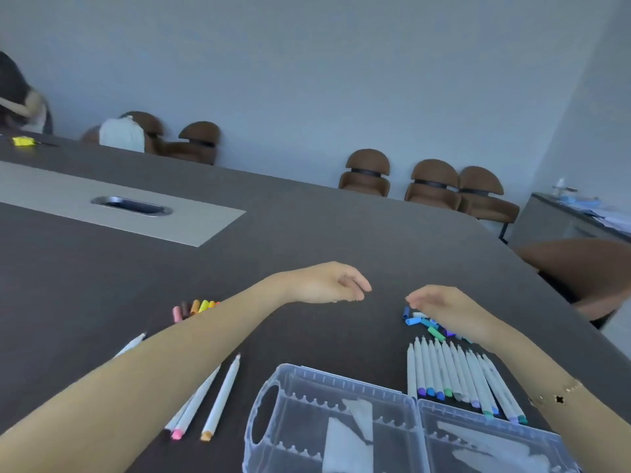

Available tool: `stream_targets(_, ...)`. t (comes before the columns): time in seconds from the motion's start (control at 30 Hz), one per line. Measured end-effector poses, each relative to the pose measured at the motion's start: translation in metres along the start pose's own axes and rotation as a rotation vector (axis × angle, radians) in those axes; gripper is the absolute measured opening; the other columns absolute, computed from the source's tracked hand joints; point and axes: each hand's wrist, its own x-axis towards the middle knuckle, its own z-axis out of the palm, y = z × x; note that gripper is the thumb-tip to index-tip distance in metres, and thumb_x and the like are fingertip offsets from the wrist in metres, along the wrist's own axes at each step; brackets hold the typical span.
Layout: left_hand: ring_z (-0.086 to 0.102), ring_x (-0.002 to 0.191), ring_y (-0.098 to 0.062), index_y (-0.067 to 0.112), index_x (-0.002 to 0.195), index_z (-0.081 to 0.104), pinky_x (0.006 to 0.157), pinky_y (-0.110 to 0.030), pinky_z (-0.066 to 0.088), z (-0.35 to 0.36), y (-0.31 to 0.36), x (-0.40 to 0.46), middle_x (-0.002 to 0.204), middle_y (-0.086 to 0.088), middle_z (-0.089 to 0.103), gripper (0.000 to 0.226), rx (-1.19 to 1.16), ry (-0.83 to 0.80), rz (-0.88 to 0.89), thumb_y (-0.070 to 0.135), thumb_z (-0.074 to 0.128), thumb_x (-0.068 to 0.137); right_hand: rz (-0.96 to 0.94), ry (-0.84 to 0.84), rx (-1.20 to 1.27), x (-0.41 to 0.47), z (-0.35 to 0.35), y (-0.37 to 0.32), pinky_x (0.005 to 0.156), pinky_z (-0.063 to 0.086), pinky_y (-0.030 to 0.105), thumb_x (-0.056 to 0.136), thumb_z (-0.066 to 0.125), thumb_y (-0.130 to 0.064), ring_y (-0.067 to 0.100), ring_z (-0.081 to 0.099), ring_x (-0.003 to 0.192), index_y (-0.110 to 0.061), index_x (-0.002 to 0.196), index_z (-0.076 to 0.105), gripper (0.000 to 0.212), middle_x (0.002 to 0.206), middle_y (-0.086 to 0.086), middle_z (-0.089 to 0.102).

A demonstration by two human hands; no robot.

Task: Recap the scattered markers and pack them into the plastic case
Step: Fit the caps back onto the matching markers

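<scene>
A clear plastic case (341, 421) lies open at the bottom centre of the dark table, with nothing in its slots. Several uncapped white markers (454, 377) lie in a row to its right, with blue and green caps (426, 324) heaped beyond them. More white markers (222, 394) lie left of the case, partly under my left forearm, and warm-coloured caps (193, 308) sit farther back. My left hand (327, 283) hovers over the table's middle, fingers loosely curled and holding nothing. My right hand (444, 303) hangs just above the blue caps, fingers relaxed.
The dark table (307, 227) has a light inlay with a metal cable port (131, 205). Brown chairs (433, 182) line the far wall, and another stands close at the right edge. A person sits at the far left. A yellow object (22, 141) lies at the far end.
</scene>
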Motion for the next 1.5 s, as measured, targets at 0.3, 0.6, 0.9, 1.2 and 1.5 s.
stream_targets(0.3,0.064,0.077,-0.007,0.023,0.113,0.06,0.066,-0.026,0.058,-0.067,-0.04,-0.192,0.086,0.012,0.069,0.022,0.168,0.095,-0.212,0.024,0.049,0.094,-0.174,-0.179,-0.134,-0.045,0.087,-0.156,0.1,0.045,0.032,0.094,0.052,-0.027,0.006,0.061,0.104,-0.041,0.091,0.062,0.017,0.11,-0.01,0.067)
stream_targets(0.6,0.063,0.076,-0.008,0.019,0.099,0.066,0.059,-0.016,0.044,-0.085,-0.136,-0.259,0.094,0.002,0.069,0.019,0.193,0.189,-0.414,0.017,0.05,0.088,-0.178,-0.218,-0.152,-0.083,0.168,-0.212,0.091,0.045,0.023,0.097,0.046,-0.029,0.006,0.057,0.106,-0.027,0.113,0.064,0.024,0.114,-0.011,0.061)
stream_targets(0.9,0.059,0.066,-0.012,0.019,0.089,0.065,0.061,-0.017,0.046,-0.087,-0.201,-0.248,0.077,-0.001,0.066,0.015,0.08,0.288,-0.585,0.032,0.057,0.089,-0.156,-0.21,-0.145,-0.04,0.193,-0.232,0.091,0.045,0.022,0.098,0.047,-0.026,0.006,0.057,0.106,-0.024,0.114,0.064,0.024,0.115,-0.009,0.062)
stream_targets(1.2,0.058,0.082,-0.012,0.015,0.093,0.06,0.067,-0.023,0.045,-0.076,-0.211,-0.232,0.093,0.003,0.062,0.024,0.254,0.276,-0.571,0.037,0.054,0.087,-0.12,-0.122,-0.18,0.02,0.19,-0.241,0.085,0.042,0.021,0.096,0.049,-0.02,0.009,0.057,0.101,-0.023,0.113,0.064,0.022,0.109,-0.006,0.061)
stream_targets(1.5,0.028,0.044,-0.012,0.015,0.052,0.03,0.048,-0.023,0.024,-0.074,-0.207,-0.213,0.05,0.002,0.029,0.04,0.283,0.213,-0.609,0.028,0.055,0.08,-0.105,-0.15,-0.312,0.037,0.204,-0.236,0.078,0.048,0.025,0.095,0.048,-0.012,0.016,0.06,0.098,-0.004,0.106,0.068,0.024,0.114,0.007,0.064)
